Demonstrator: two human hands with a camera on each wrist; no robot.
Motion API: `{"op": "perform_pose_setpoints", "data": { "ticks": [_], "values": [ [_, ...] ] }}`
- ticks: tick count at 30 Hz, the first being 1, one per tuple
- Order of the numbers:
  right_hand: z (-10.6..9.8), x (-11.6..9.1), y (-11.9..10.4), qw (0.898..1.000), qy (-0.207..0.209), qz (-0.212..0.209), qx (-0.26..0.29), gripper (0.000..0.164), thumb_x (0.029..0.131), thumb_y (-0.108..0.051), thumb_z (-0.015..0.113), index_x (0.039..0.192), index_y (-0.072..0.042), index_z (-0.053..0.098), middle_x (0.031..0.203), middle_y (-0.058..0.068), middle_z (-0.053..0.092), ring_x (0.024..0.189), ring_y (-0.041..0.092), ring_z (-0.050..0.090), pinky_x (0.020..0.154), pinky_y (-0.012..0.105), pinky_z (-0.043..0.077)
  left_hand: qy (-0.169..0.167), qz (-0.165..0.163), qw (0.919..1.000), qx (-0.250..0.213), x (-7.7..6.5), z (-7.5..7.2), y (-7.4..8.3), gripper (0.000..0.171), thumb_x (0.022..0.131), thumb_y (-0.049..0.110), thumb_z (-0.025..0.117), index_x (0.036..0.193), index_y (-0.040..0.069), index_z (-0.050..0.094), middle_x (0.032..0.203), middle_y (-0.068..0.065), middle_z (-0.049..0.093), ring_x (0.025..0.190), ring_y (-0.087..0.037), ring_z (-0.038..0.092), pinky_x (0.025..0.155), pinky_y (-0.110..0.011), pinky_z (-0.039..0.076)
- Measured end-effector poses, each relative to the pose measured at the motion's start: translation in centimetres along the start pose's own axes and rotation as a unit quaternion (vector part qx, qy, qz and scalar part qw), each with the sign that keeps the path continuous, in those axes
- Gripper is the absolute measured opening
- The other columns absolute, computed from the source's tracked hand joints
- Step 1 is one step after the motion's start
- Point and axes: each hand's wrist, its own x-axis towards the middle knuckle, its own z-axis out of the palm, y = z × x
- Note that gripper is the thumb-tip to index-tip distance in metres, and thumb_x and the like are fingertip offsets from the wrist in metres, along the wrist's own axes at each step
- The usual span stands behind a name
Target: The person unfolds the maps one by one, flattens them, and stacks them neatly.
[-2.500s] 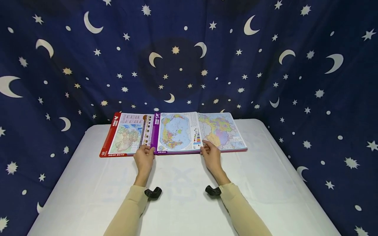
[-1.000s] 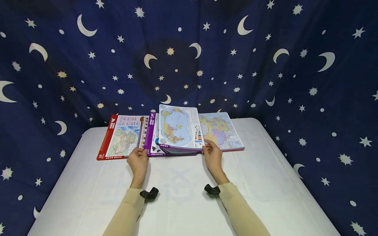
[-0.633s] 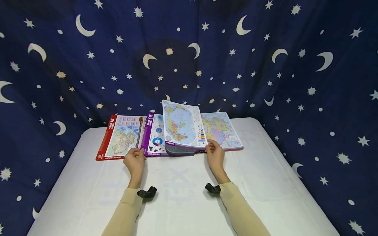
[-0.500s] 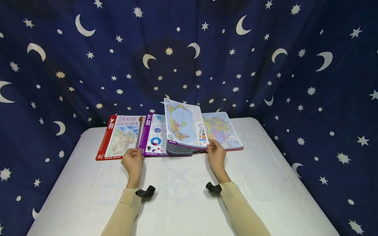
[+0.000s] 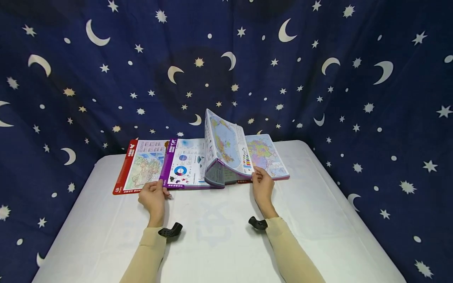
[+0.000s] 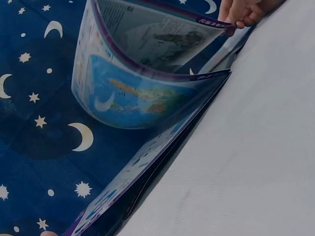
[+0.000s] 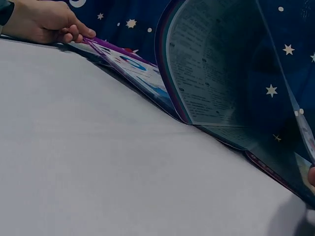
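Note:
A purple-edged folding map (image 5: 182, 163) lies on top of a red-edged map (image 5: 145, 169). My left hand (image 5: 154, 198) pinches the purple map's near left corner between thumb and fingers. At the other side my right hand (image 5: 262, 188) pinches the near right corner of its raised world-map panel (image 5: 226, 145). That panel bends up in a curve, and its grey text underside (image 7: 211, 64) shows in the right wrist view. Below it lies a page with round charts. In the left wrist view the right hand (image 6: 243, 12) holds the panel's corner.
A colourful map panel (image 5: 265, 155) lies flat to the right, partly under the raised one. Everything rests on a white-covered table (image 5: 212, 243). Behind and at the sides hangs a dark blue curtain (image 5: 226, 106) with moons and stars.
The world-map panel has gone from flat to raised and curled, uncovering the chart page. My right hand has moved slightly right with its corner; my left hand has drawn the purple edge left.

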Motion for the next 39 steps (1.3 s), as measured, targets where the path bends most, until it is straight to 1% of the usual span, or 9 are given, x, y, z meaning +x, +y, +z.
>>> {"op": "perform_pose_setpoints", "data": {
  "ticks": [5, 10, 13, 17, 22, 25, 30, 33, 39],
  "values": [
    [-0.2, 0.1, 0.0, 1.0, 0.007, 0.012, -0.002, 0.023, 0.1, -0.001, 0.068, 0.121, 0.0, 0.075, 0.102, 0.019, 0.076, 0.083, 0.028, 0.074, 0.067, 0.009, 0.05, -0.001, 0.004, 1.0, -0.002, 0.2, -0.4, -0.1, 0.017, 0.101, 0.009, 0.07, 0.102, -0.007, 0.068, 0.058, 0.003, 0.067, 0.043, -0.01, 0.064, 0.048, -0.027, 0.056],
    [-0.7, 0.3, 0.2, 1.0, 0.015, 0.02, -0.01, 0.023, 0.099, -0.001, 0.069, 0.121, -0.001, 0.075, 0.103, 0.017, 0.076, 0.082, 0.021, 0.072, 0.067, 0.009, 0.05, -0.002, 0.003, 0.9999, -0.014, 0.3, -0.7, -0.2, 0.01, 0.101, 0.004, 0.068, 0.102, -0.005, 0.068, 0.06, 0.003, 0.067, 0.045, -0.01, 0.065, 0.049, -0.027, 0.057],
    [-1.0, 0.4, 0.4, 0.999, 0.015, 0.027, -0.01, 0.023, 0.1, -0.002, 0.069, 0.122, -0.002, 0.075, 0.104, 0.017, 0.076, 0.082, 0.019, 0.07, 0.066, 0.008, 0.049, 0.005, 0.004, 0.9999, -0.015, 0.4, -1.1, -0.2, 0.006, 0.101, 0.004, 0.066, 0.101, -0.002, 0.067, 0.06, 0.003, 0.067, 0.044, -0.01, 0.065, 0.049, -0.027, 0.057],
    [-1.5, 0.5, 0.6, 0.999, 0.019, 0.036, -0.014, 0.023, 0.1, -0.001, 0.068, 0.122, -0.002, 0.075, 0.104, 0.018, 0.076, 0.081, 0.02, 0.07, 0.065, 0.008, 0.049, 0.022, 0.006, 0.9994, -0.026, 0.8, -1.7, -0.2, 0.003, 0.1, 0.0, 0.064, 0.099, 0.0, 0.066, 0.058, 0.002, 0.066, 0.044, -0.009, 0.064, 0.048, -0.027, 0.056],
    [-2.0, 0.7, 1.0, 0.999, 0.025, 0.043, -0.011, 0.023, 0.101, -0.001, 0.067, 0.122, 0.0, 0.074, 0.104, 0.02, 0.075, 0.083, 0.022, 0.071, 0.065, 0.007, 0.049, 0.035, 0.004, 0.9987, -0.038, 1.1, -2.3, -0.1, 0.006, 0.1, -0.001, 0.064, 0.096, 0.003, 0.066, 0.058, 0.002, 0.066, 0.043, -0.01, 0.064, 0.048, -0.028, 0.057],
    [-2.3, 0.8, 1.1, 0.999, 0.025, 0.046, -0.005, 0.023, 0.101, -0.001, 0.067, 0.123, 0.0, 0.074, 0.106, 0.02, 0.075, 0.084, 0.022, 0.07, 0.066, 0.006, 0.049, 0.037, -0.001, 0.9984, -0.043, 1.4, -2.7, 0.0, 0.005, 0.099, -0.002, 0.063, 0.098, 0.002, 0.066, 0.058, 0.003, 0.066, 0.044, -0.01, 0.064, 0.047, -0.028, 0.057],
    [-2.8, 0.9, 1.2, 0.998, 0.034, 0.048, 0.0, 0.024, 0.1, -0.001, 0.066, 0.122, -0.001, 0.075, 0.106, 0.019, 0.076, 0.079, 0.011, 0.068, 0.065, 0.007, 0.049, 0.051, -0.011, 0.9974, -0.049, 1.7, -3.2, 0.3, 0.007, 0.098, -0.004, 0.062, 0.1, 0.002, 0.066, 0.06, 0.003, 0.067, 0.043, -0.008, 0.064, 0.046, -0.027, 0.056],
    [-3.1, 0.9, 1.4, 0.998, 0.043, 0.048, 0.002, 0.024, 0.1, 0.0, 0.066, 0.122, -0.002, 0.076, 0.106, 0.018, 0.076, 0.075, 0.004, 0.065, 0.065, 0.007, 0.049, 0.059, -0.018, 0.9971, -0.044, 1.9, -3.5, 0.5, 0.007, 0.098, -0.003, 0.063, 0.101, 0.002, 0.066, 0.059, 0.003, 0.067, 0.043, -0.008, 0.064, 0.047, -0.027, 0.056],
    [-3.9, 1.2, 1.6, 0.998, 0.049, 0.043, -0.013, 0.025, 0.1, -0.001, 0.065, 0.122, -0.003, 0.075, 0.106, 0.018, 0.077, 0.075, -0.002, 0.062, 0.066, 0.006, 0.048, 0.071, -0.023, 0.997, -0.021, 2.5, -4.4, 0.7, 0.01, 0.099, 0.002, 0.062, 0.109, -0.003, 0.064, 0.06, 0.006, 0.066, 0.044, -0.006, 0.064, 0.048, -0.025, 0.056]
  ]
}}
